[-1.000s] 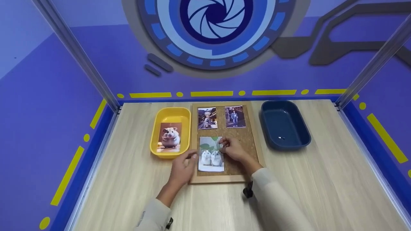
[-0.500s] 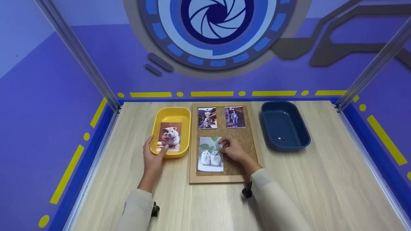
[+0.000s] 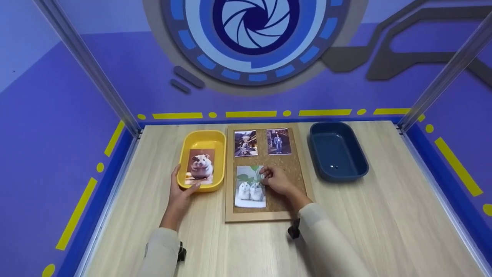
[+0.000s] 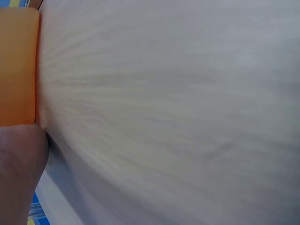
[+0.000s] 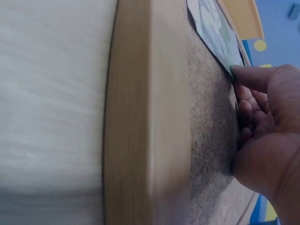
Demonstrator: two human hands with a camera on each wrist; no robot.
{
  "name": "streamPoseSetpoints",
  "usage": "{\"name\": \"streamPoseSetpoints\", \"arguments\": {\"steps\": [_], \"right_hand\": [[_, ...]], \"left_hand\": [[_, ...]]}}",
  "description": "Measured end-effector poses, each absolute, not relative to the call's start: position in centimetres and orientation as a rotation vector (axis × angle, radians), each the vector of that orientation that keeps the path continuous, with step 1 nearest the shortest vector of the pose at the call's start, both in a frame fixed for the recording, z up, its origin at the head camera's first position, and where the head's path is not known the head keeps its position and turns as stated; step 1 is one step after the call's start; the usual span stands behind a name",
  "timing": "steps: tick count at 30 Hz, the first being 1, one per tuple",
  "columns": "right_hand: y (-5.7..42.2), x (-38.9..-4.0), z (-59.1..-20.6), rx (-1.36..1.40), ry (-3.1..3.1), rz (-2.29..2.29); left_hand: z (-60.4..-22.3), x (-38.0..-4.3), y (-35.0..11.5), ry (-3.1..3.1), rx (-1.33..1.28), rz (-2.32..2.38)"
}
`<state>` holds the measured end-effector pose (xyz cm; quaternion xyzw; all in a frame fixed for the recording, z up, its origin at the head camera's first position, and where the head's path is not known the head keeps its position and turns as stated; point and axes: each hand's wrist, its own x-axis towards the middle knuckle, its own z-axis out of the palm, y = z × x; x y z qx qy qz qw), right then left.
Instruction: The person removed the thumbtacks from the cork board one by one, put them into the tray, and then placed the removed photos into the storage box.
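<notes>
My left hand [image 3: 180, 202] holds the near left corner of the yellow tray [image 3: 221, 169], its thumb at the near rim and the fingers along the left side. Inside that tray lies a photo of a hamster [image 3: 201, 165]. On the framed corkboard [image 3: 284, 204], my right hand [image 3: 279, 181] pinches the right edge of a photo of two white hamsters [image 3: 250, 190]. The right wrist view shows the thumb [image 5: 253, 77] on this photo's edge and the other fingers curled. In the left wrist view only part of the left hand [image 4: 18, 164] shows against the tray wall [image 4: 18, 65].
Two photos of people, a left one [image 3: 246, 143] and a right one [image 3: 279, 141], are on the board's far part. A dark blue tray [image 3: 338, 154] stands to the board's right, with small shiny bits inside. A purple wall [image 3: 215, 102] borders the wooden table [image 3: 261, 246].
My left hand has gone from beside the two-hamster photo leftward to the yellow tray and taken hold of its corner. The right hand stays at the photo's edge.
</notes>
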<state>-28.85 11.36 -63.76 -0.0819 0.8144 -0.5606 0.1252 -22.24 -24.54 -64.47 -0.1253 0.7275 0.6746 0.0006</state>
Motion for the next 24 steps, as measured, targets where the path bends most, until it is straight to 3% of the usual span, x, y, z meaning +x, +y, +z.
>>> {"name": "streamPoseSetpoints", "arguments": {"steps": [24], "right_hand": [[11.90,-29.04,-63.38,-0.141,2.271,-1.747]], "left_hand": [[-64.21,-22.07,-24.33,2.245,-0.404,2.141]]}}
